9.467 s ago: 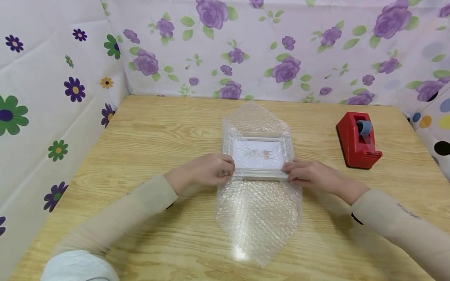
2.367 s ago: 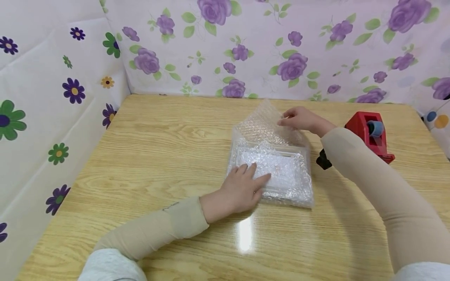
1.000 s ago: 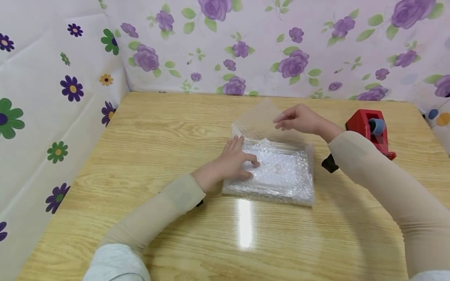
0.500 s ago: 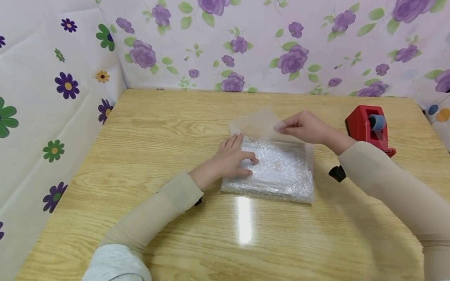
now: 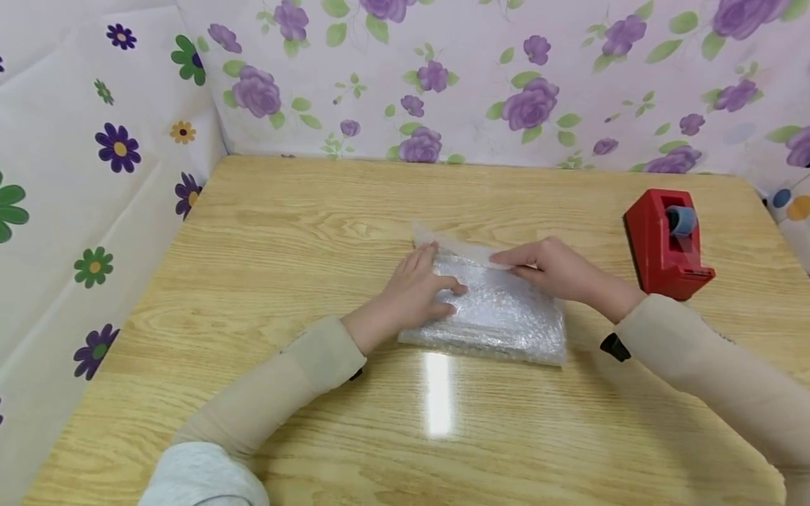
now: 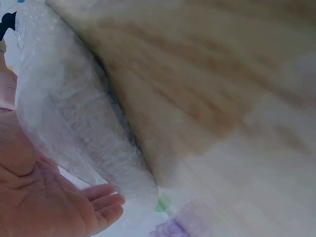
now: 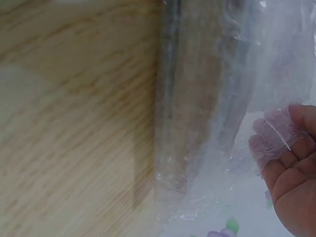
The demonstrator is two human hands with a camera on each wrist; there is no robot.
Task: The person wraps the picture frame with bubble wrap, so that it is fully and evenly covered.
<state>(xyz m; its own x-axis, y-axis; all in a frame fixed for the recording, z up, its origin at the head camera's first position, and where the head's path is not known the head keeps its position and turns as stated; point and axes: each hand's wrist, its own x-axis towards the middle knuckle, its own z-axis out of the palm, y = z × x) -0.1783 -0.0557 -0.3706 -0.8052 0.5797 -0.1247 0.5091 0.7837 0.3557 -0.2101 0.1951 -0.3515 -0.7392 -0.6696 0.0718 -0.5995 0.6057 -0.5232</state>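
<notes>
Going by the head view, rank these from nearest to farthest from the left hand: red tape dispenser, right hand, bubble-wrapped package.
From the left hand:
1. Bubble-wrapped package: under its fingers.
2. Right hand: to its right, pinching the flap.
3. Red tape dispenser: farthest right, beyond the right hand.

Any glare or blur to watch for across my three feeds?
Head: bright glare streak on the table, in front of the bubble wrap; left wrist: dim, table grain smeared; right wrist: table grain soft, bubble wrap hazy.
</notes>
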